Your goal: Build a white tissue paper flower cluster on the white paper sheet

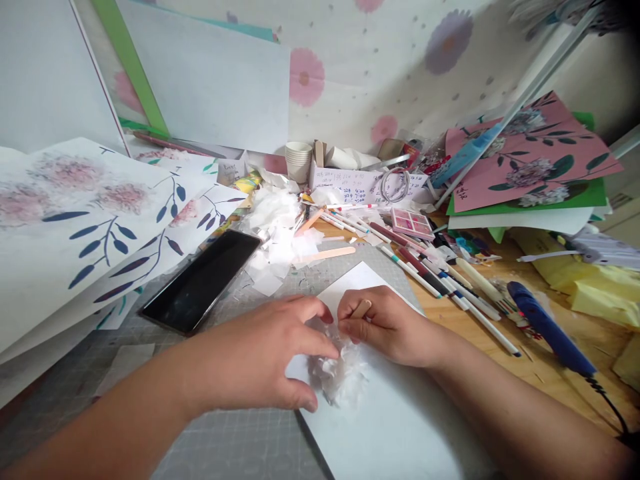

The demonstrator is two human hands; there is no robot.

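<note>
Holding: right grip (pixel 383 325), closed on a wooden stick (pixel 363 309). Left grip (pixel 267 350): open, fingers curved over a white tuft (pixel 345 387); contact cannot be told. Tuft lies between both grips, on a white sheet (pixel 395 427). Progress, by judgement: tuft gathered, shaping or fixing seemingly unfinished; no painting shows on the sheet, unlike painted sheets (pixel 55 230) left of left grip. White scraps (pixel 273 217) beyond both grips.

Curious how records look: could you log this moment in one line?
left hand: open, beside fluffy white petal cluster | right hand: gripping flat pale wooden stick | petal cluster: over smooth white paper sheet
</note>
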